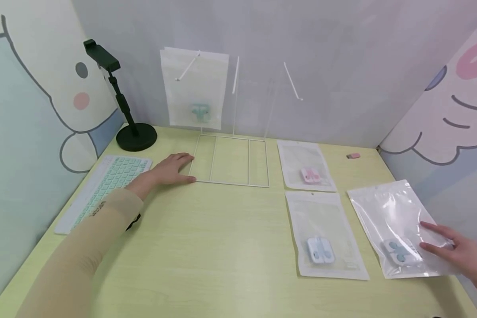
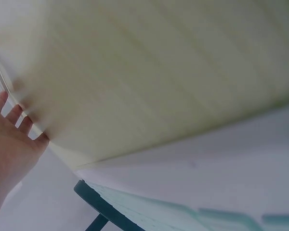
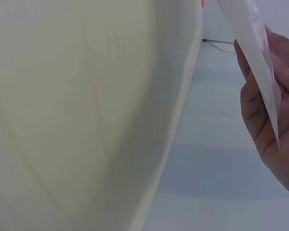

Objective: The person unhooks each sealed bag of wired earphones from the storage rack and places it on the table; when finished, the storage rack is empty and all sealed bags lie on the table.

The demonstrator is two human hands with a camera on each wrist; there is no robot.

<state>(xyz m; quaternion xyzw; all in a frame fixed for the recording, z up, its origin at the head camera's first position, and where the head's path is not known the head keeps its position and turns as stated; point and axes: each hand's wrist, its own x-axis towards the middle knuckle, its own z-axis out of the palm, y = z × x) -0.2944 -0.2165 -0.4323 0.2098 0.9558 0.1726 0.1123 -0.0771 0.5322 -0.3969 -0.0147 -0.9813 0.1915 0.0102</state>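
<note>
The right hand (image 1: 459,254), at four o'clock, pinches a glossy clear-and-white plastic pouch (image 1: 389,212). The left hand (image 1: 168,170), fingers apart, touches the white wire rack (image 1: 232,183) at its nine-o'clock side. At least one mint-marked white pouch (image 1: 194,90) already hangs at the rack's eleven o'clock; its twelve- and one-o'clock hooks (image 1: 236,75) look bare. Apparently left: the pinched pouch, plus a flat pink-marked pouch (image 1: 298,159) at three and a blue-marked pouch (image 1: 318,216) at four.

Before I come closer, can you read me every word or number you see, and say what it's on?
I can't read any for sure.
Sleeve: dark letters, too small and slanted to read.
Keyboard: any key signs are too small.
Bags: no words I can make out.
</note>
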